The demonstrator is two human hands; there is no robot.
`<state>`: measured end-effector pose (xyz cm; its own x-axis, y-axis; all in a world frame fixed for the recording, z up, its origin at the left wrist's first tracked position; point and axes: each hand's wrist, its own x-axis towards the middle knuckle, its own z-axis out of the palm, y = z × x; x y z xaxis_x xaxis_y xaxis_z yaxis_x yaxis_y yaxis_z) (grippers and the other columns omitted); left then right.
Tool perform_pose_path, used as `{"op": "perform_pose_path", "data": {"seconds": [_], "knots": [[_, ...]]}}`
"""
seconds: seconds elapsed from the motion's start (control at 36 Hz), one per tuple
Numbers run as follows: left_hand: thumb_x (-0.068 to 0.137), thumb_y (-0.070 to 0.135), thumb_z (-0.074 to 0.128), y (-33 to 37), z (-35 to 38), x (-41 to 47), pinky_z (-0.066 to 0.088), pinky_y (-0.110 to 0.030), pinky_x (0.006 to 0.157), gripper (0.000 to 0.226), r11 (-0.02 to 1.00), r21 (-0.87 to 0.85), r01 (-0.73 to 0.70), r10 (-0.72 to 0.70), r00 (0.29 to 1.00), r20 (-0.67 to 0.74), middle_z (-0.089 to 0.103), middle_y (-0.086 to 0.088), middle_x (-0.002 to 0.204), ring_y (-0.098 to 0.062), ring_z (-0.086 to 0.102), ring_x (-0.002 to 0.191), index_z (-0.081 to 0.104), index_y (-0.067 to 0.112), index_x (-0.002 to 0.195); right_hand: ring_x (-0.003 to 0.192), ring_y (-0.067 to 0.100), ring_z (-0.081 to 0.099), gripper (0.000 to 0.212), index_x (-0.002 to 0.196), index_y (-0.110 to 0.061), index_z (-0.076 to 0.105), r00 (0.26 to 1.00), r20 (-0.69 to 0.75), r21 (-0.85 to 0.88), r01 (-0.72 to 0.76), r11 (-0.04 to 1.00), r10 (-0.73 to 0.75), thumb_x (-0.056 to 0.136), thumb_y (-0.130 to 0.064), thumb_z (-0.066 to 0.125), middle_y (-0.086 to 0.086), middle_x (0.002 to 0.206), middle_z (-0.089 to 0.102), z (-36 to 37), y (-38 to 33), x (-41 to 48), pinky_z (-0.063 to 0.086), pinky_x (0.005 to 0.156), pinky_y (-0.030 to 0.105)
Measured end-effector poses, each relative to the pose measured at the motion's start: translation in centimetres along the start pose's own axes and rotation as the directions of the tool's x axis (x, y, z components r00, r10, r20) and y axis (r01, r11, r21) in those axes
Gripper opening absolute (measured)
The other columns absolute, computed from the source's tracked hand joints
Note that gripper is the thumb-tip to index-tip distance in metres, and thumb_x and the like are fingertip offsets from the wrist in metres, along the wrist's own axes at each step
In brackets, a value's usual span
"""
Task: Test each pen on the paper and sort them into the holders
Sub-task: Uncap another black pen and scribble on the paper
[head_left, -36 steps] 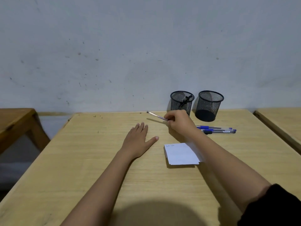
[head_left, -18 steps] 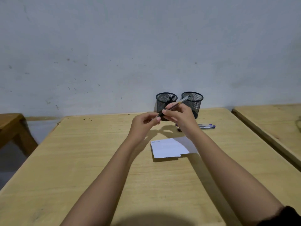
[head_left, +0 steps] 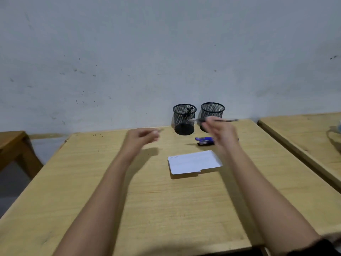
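Two black mesh holders stand at the back of the wooden desk (head_left: 92,182). The left holder (head_left: 184,124) has a dark pen in it; the right holder (head_left: 212,110) looks empty. My right hand (head_left: 221,134) is raised in front of the right holder and grips a pen (head_left: 230,120) held level. My left hand (head_left: 141,139) hovers left of it, blurred, its fingers pinched on what looks like a small pen cap (head_left: 158,130). A white paper (head_left: 193,162) with small scribbles at its top left lies below my hands. Blue pens (head_left: 203,141) lie behind the paper, partly hidden by my right hand.
A grey wall rises right behind the holders. Another wooden desk (head_left: 304,141) stands close on the right, with a narrow gap between. The corner of a darker desk (head_left: 13,143) shows at the far left.
One second ago my left hand lay flat on the desk. Half a second ago both hands met on the pen. Now they have pulled apart, left hand leftwards, pen turned level.
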<state>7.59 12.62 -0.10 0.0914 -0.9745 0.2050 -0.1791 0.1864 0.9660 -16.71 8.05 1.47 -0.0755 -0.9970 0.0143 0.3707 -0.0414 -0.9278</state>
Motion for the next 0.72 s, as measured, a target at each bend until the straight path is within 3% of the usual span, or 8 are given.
{"op": "perform_pose_path", "data": {"seconds": [0.06, 0.11, 0.25, 0.36, 0.42, 0.5, 0.64, 0.72], "knots": [[0.085, 0.007, 0.063, -1.5, -3.9, -0.6, 0.054, -0.013, 0.076, 0.009, 0.997, -0.045, 0.06, -0.066, 0.989, -0.133, 0.073, 0.005, 0.072, -0.006, 0.069, 0.071, 0.07, 0.007, 0.091, 0.072, 0.011, 0.065, 0.014, 0.074, -0.005, 0.059, 0.991, -0.13, 0.258, 0.063, 0.964, -0.031, 0.083, 0.005, 0.059, -0.002, 0.063, 0.066, -3.4, -2.1, 1.0, 0.057, 0.07, 0.021], [0.085, 0.006, 0.063, -2.4, -6.1, -1.1, 0.054, -0.01, 0.071, 0.007, 0.994, -0.062, 0.092, -0.103, 0.974, -0.201, 0.073, 0.006, 0.065, -0.006, 0.067, 0.068, 0.069, 0.006, 0.089, 0.063, 0.008, 0.067, 0.013, 0.074, -0.004, 0.058, 0.989, -0.131, 0.311, 0.111, 0.944, -0.073, 0.082, 0.007, 0.059, -0.004, 0.057, 0.066, -5.4, -3.7, 1.2, 0.055, 0.065, 0.016], [0.082, 0.008, 0.069, -2.7, -1.6, 0.0, 0.053, -0.02, 0.077, 0.006, 0.994, 0.059, 0.092, -0.086, 0.991, -0.102, 0.072, 0.004, 0.072, -0.008, 0.067, 0.072, 0.071, 0.012, 0.087, 0.064, 0.011, 0.064, 0.016, 0.072, -0.006, 0.057, 0.996, 0.057, 0.097, 0.065, 0.993, -0.071, 0.08, 0.008, 0.062, 0.003, 0.065, 0.061, -2.1, -1.4, 0.2, 0.057, 0.07, 0.019], [0.082, 0.01, 0.07, -3.4, 1.7, 0.3, 0.044, -0.009, 0.063, 0.007, 0.979, 0.188, 0.079, -0.067, 0.995, -0.071, 0.066, -0.002, 0.091, -0.007, 0.059, 0.08, 0.07, 0.013, 0.088, 0.064, 0.012, 0.059, 0.018, 0.071, -0.008, 0.054, 0.985, 0.119, -0.157, 0.14, 0.978, -0.122, 0.081, 0.002, 0.065, 0.007, 0.069, 0.057, -0.6, 1.5, -0.3, 0.055, 0.066, 0.021], [0.082, 0.015, 0.07, -4.1, 2.3, 0.4, 0.041, -0.011, 0.064, 0.009, 0.953, 0.294, 0.071, -0.053, 0.996, -0.068, 0.065, 0.0, 0.095, -0.007, 0.059, 0.083, 0.071, 0.015, 0.09, 0.057, 0.01, 0.058, 0.018, 0.072, -0.009, 0.052, 0.983, 0.137, -0.269, 0.154, 0.951, -0.121, 0.082, -0.003, 0.066, 0.005, 0.064, 0.055, -0.4, 2.4, -0.4, 0.053, 0.062, 0.023], [0.081, 0.017, 0.07, -4.8, 2.2, 0.5, 0.039, -0.012, 0.067, 0.014, 0.919, 0.389, 0.061, -0.044, 0.998, -0.051, 0.064, 0.0, 0.096, -0.007, 0.057, 0.083, 0.071, 0.015, 0.095, 0.056, 0.013, 0.059, 0.019, 0.073, -0.009, 0.05, 0.986, 0.138, -0.253, 0.123, 0.96, -0.09, 0.084, -0.003, 0.064, 0.005, 0.062, 0.055, -0.2, 3.0, -0.5, 0.054, 0.06, 0.023], [0.083, 0.016, 0.069, -5.2, 2.1, 0.7, 0.039, -0.008, 0.068, 0.02, 0.864, 0.504, 0.005, -0.004, 1.0, -0.003, 0.064, -0.002, 0.094, -0.005, 0.054, 0.08, 0.071, 0.011, 0.101, 0.067, 0.016, 0.068, 0.008, 0.083, -0.004, 0.061, 0.977, 0.208, -0.171, 0.073, 0.983, -0.036, 0.087, 0.001, 0.057, 0.013, 0.08, 0.065, 0.5, 3.0, -0.7, 0.058, 0.072, 0.022], [0.083, 0.017, 0.069, -5.2, 2.0, 1.1, 0.039, -0.011, 0.069, 0.02, 0.852, 0.524, 0.004, -0.009, 1.0, 0.006, 0.064, -0.002, 0.095, -0.013, 0.057, 0.087, 0.071, 0.011, 0.102, 0.075, 0.018, 0.068, 0.009, 0.085, -0.004, 0.066, 0.969, 0.245, -0.197, 0.062, 0.978, -0.012, 0.086, 0.002, 0.058, 0.014, 0.084, 0.067, 0.9, 3.1, -0.6, 0.057, 0.078, 0.023]]}}
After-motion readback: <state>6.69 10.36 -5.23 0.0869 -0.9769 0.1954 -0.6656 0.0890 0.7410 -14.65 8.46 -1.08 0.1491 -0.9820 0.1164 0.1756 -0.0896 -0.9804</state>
